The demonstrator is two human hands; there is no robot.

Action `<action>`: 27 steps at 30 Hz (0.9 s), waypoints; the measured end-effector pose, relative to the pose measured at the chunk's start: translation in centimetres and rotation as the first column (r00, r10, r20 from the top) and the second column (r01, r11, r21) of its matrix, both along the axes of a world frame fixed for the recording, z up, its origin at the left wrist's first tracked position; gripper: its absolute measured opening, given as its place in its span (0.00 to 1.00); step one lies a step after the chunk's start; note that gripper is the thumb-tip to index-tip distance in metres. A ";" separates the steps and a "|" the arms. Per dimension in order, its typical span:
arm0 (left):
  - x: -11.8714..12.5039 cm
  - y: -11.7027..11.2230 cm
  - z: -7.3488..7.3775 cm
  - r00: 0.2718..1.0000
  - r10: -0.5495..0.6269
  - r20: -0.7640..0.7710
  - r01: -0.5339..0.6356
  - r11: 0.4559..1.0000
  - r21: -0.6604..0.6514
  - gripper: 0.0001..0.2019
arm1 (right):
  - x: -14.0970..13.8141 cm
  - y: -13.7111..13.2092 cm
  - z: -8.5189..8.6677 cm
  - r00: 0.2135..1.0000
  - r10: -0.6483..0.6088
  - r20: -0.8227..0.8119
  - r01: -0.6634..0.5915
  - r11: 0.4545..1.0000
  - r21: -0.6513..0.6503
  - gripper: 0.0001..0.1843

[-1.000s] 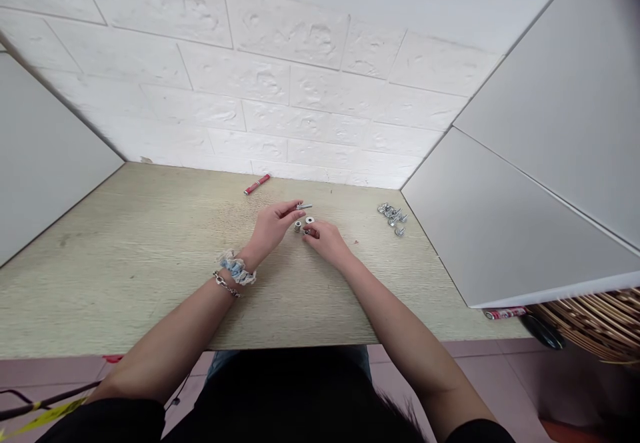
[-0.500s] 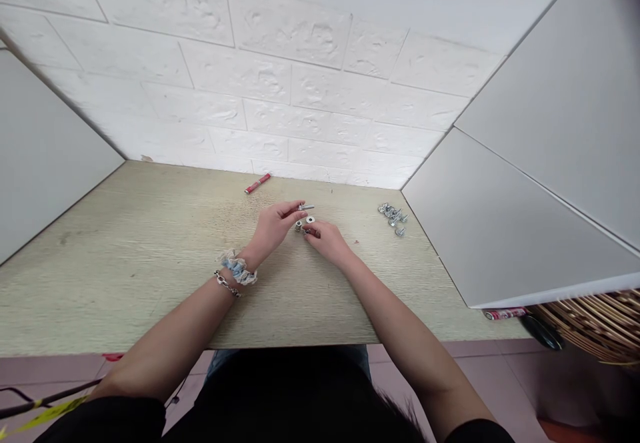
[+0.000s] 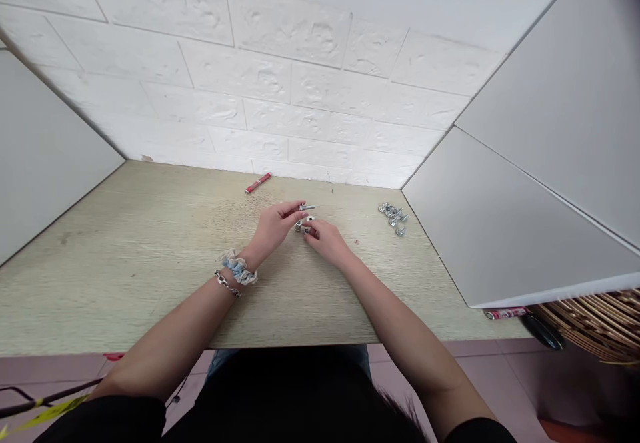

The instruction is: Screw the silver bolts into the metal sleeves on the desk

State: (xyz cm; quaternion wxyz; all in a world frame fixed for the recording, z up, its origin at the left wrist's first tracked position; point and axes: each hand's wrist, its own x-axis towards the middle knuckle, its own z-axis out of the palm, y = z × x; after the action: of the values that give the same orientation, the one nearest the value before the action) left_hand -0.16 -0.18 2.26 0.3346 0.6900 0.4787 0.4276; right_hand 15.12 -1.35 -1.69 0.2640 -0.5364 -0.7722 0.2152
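My left hand (image 3: 274, 226) is at the middle of the wooden table (image 3: 150, 249), its fingertips pinched on a small metal bolt (image 3: 306, 207) that points to the right. My right hand (image 3: 327, 239) lies just to the right of it, fingers curled on a small metal piece (image 3: 306, 230) I cannot make out well. A washer (image 3: 311, 219) and a small nut (image 3: 298, 226) sit on the table between the two hands. A scrunchie and a chain bracelet are on my left wrist.
A pile of several bolts and nuts (image 3: 394, 217) lies at the table's right edge by a grey panel (image 3: 500, 216). A red pen (image 3: 257, 183) lies near the white brick wall. A wicker basket (image 3: 595, 326) stands low at the right.
Both hands stay almost in place. My right hand's fingertips have crept slightly up toward the washer and the bolt.
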 end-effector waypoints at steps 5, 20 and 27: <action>0.0 0.0 0.0 0.998 -0.008 -0.056 0.011 0.999 0.049 0.17 | 0.0 -0.4 0.4 0.962 -0.161 -0.222 0.152 0.987 -0.056 0.14; 0.1 0.1 -0.6 0.969 -0.146 -0.200 0.180 0.970 0.163 0.13 | 0.3 -0.7 1.7 0.627 -0.262 -0.734 0.074 0.958 -0.278 0.18; 0.2 0.0 -1.0 0.945 -0.186 -0.269 0.256 0.933 0.255 0.11 | -0.1 -0.9 1.8 0.645 -0.253 -0.721 0.032 0.952 -0.304 0.20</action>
State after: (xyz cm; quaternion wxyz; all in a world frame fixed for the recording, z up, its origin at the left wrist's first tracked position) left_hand 0.04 -0.16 1.22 0.2173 0.8273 0.3674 0.3651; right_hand 15.06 -2.28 0.07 0.5021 -0.4886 -0.5123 0.4968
